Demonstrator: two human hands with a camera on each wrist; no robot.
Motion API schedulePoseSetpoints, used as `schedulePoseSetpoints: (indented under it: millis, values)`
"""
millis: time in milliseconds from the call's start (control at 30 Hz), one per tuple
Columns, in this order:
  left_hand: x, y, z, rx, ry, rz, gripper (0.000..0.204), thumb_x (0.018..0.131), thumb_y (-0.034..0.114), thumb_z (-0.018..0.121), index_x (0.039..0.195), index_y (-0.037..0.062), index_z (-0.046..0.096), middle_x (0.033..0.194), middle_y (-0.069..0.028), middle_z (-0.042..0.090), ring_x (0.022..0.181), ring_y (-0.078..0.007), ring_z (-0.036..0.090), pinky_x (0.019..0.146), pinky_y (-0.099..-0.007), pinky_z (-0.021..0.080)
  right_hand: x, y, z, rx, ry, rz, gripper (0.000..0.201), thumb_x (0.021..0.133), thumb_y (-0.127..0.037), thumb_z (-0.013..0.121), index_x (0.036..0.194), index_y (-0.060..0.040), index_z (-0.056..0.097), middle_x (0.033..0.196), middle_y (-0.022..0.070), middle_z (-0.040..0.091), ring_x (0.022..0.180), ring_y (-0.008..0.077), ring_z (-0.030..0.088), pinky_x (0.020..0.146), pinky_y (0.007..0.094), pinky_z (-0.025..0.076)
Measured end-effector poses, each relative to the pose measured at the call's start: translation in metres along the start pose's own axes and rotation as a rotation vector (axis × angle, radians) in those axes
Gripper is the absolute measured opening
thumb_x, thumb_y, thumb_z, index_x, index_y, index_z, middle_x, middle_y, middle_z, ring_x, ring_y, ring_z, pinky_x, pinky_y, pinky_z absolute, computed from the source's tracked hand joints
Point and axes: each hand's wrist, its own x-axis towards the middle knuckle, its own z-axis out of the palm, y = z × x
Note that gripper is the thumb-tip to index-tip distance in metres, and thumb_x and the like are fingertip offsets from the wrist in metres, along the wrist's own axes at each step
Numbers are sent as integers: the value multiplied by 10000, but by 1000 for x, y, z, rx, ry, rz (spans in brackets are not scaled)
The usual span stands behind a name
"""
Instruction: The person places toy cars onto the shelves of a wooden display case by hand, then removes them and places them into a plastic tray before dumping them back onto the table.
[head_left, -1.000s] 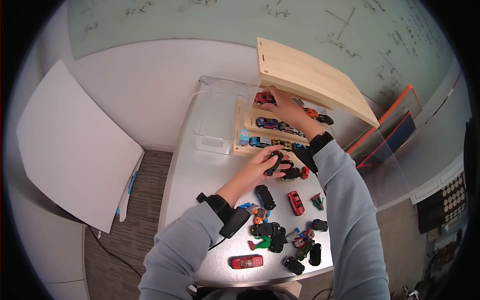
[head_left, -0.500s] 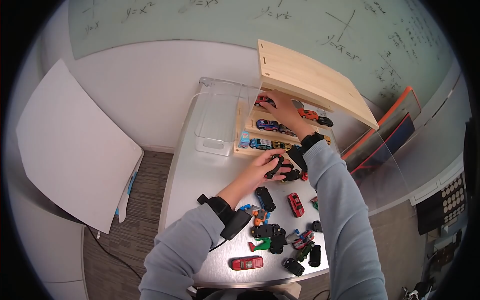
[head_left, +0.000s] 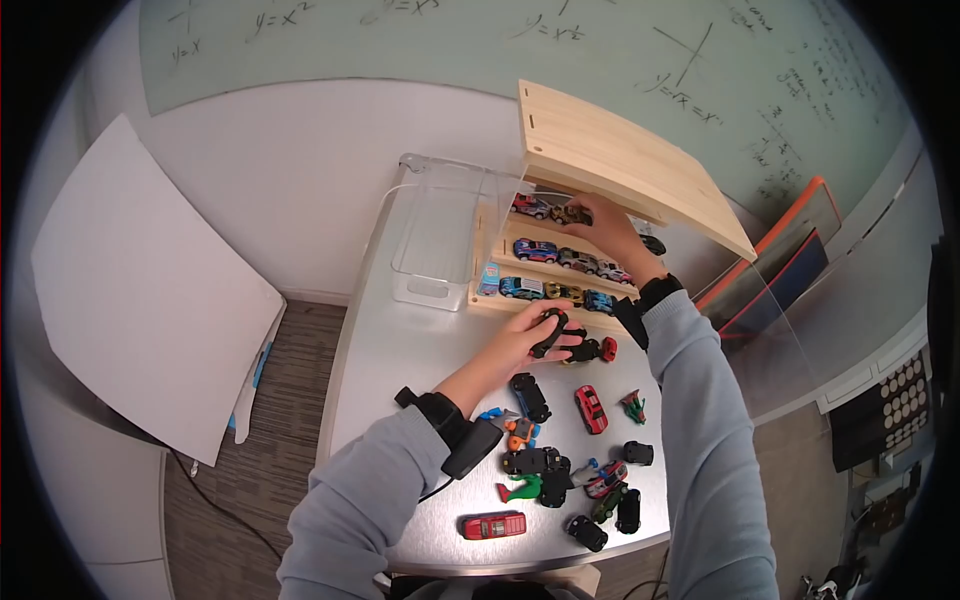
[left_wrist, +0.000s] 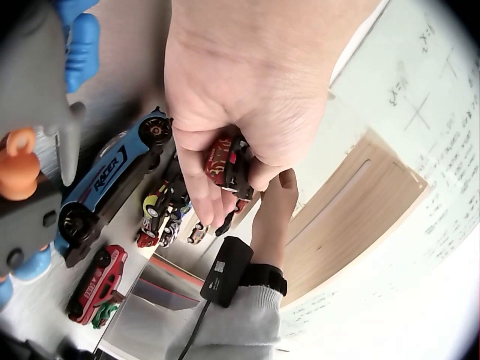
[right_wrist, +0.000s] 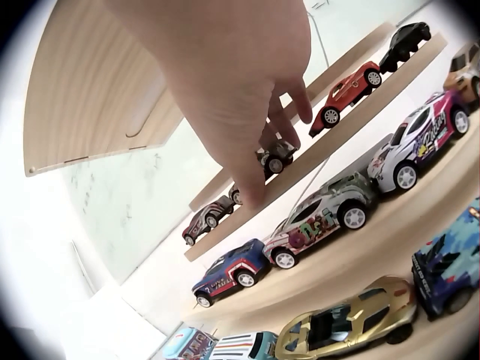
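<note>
My left hand (head_left: 522, 338) holds a dark toy car (head_left: 549, 333) in its curled fingers, black underside facing up. In the left wrist view, that car (left_wrist: 225, 166) shows a red, flame-patterned side. On the top shelf of a wooden display rack (head_left: 497, 232), my right hand (head_left: 604, 230) grips a gold-and-dark toy car (head_left: 568, 215) between thumb and fingers. The hand partly covers it in the right wrist view. Left of it on that shelf stands a red-and-white toy car (head_left: 528, 206). A blue toy car (right_wrist: 231, 271) and others line the lower shelves.
The rack's wooden board (head_left: 630, 160) stands raised behind, with a clear panel beneath. A clear plastic bin (head_left: 430, 270) is left of the rack. On the metal table (head_left: 370, 420) lie a red toy car (head_left: 591, 409), a blue-sided one (head_left: 530, 397), small figures and several more cars.
My right hand has let go of the red-and-white car at the top shelf's left end and moved right, onto the gold-and-dark car. My left hand keeps its car nearly still.
</note>
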Motion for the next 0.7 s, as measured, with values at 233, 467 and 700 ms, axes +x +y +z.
schedulePoseSetpoints:
  millis: [233,467,700]
  values:
    - [1,-1,-1,-2,6,-8,365,997,248,435,1335,115,405,1235,-91,543,1146,-231,567,932,-334,488,-2,11,-8,130,-53,23,400,742,-204,713,1096,-43,618,1024,154,655,951,294,616,843,352,465]
    - [1,-1,-1,1,-1,-8,363,997,250,435,1331,110,408,1232,-91,543,1145,-228,567,935,-330,490,-4,24,-8,197,-63,65,370,767,-165,702,1112,-61,616,1037,136,659,960,280,622,842,357,483]
    - [3,-3,-2,2,-1,-17,368,995,261,442,1328,110,412,1238,-95,539,1141,-227,569,932,-337,494,0,-7,-14,40,-3,50,371,786,-179,689,1127,-56,608,1018,133,662,962,304,619,838,373,489]
